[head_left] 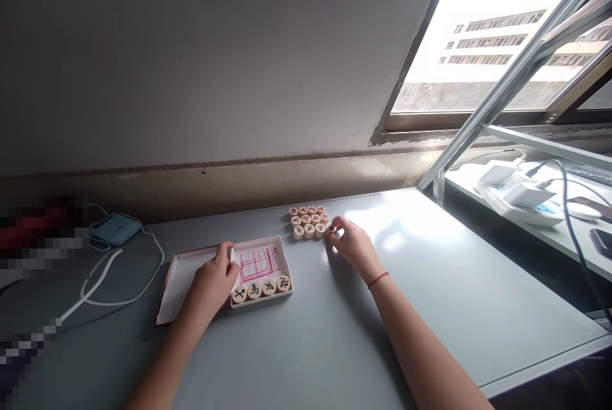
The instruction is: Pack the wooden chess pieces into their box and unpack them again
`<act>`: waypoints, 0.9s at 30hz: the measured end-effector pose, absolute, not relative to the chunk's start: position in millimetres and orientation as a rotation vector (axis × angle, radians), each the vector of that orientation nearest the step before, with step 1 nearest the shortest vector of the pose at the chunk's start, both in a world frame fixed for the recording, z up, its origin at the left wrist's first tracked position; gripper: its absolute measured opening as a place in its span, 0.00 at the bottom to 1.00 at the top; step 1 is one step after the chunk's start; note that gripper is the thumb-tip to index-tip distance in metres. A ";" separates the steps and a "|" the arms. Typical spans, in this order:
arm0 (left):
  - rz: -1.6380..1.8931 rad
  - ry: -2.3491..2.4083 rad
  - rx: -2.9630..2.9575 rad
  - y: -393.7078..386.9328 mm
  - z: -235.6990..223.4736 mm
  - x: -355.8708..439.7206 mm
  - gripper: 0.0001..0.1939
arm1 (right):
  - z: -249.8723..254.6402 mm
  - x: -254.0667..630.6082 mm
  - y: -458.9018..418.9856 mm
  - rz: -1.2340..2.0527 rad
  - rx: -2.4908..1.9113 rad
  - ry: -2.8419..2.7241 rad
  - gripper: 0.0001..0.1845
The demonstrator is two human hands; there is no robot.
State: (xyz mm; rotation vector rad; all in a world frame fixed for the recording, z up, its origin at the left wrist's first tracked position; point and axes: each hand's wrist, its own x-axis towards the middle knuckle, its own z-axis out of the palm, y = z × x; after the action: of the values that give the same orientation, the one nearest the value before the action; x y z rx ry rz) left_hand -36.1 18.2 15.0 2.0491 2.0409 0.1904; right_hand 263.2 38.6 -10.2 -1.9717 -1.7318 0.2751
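My left hand (pixel 215 276) grips the inner side wall of an open white-lined box (pixel 285 262), where its lid (pixel 184 276) lies folded out to the left. A pink hand-drawn grid marks the box floor, and a row of round wooden Chinese chess pieces (pixel 269 287) with black characters lines its near side. Farther back, several more pieces (pixel 306 220) stand on the desk in three close rows, red characters behind and dark ones in front. At the right end of the front row, my right hand (pixel 352 244) pinches a chess piece (pixel 331 229) between thumb and fingers.
The grey desk (pixel 421 270) meets a wall at the back. On the left lie a blue device (pixel 115 229) and a looping white cable (pixel 122 303). A metal frame (pixel 507 72) rises at the right, beside a lower shelf holding chargers (pixel 528 193) and cords.
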 end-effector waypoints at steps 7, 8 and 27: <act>0.226 2.032 2.031 17.2 11.5 -32.6 0.16 | -14.0 264.0 40.2 0.184 -1.903 -1.725 0.09; 0.226 2.030 2.026 17.4 11.0 -32.6 0.16 | -12.8 261.7 39.5 0.155 -1.857 -1.715 0.10; 0.159 1.553 2.023 2.7 45.9 -48.7 0.13 | 0.4 188.0 6.0 0.641 -1.432 -2.066 0.19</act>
State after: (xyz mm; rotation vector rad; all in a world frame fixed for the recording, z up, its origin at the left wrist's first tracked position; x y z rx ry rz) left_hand -48.7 2.7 45.9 2.0231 1.5531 0.1594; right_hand 188.0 6.0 0.4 -1.4324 -2.0663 0.6408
